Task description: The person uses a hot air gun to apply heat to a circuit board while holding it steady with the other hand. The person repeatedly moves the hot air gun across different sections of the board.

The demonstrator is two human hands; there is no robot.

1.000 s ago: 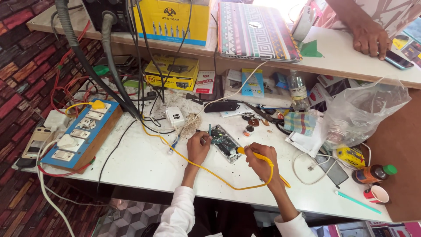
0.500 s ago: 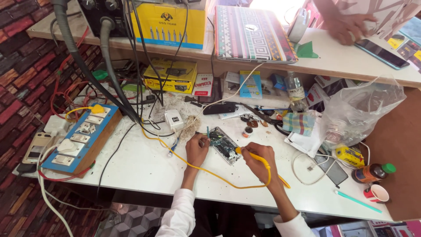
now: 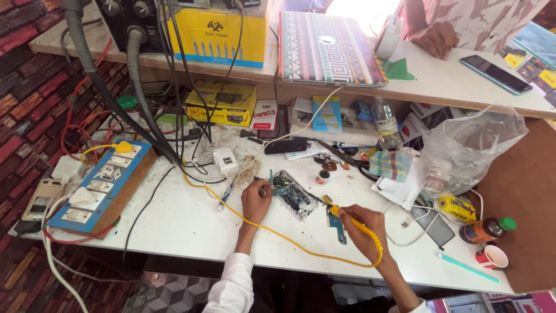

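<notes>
Your right hand (image 3: pixel 362 229) is clamped around a soldering iron (image 3: pixel 347 219) with a yellow handle, its dark tip reaching up-left to the opened phone (image 3: pixel 294 195) that lies near the middle of the white table (image 3: pixel 174 226); your left hand (image 3: pixel 256 200) is closed on what looks like tweezers at the phone's left edge, though they are too small to be sure. The hands are apart, one on each side of the phone. The likeliest trouble, I judge, is the yellow cord (image 3: pixel 272 232): it loops under both wrists towards the front edge, and a snag there could jerk the hot tip across the bare board. A small blue circuit strip (image 3: pixel 337 229) lies loose just below the iron and could be scorched or swept off. The phone's inside is a flat rectangle of green board and shiny metal; the cord is smooth and rubbery; the table is hard, white and speckled with debris. A crinkled clear plastic bag (image 3: pixel 469 148) near the right edge would melt at a touch.
</notes>
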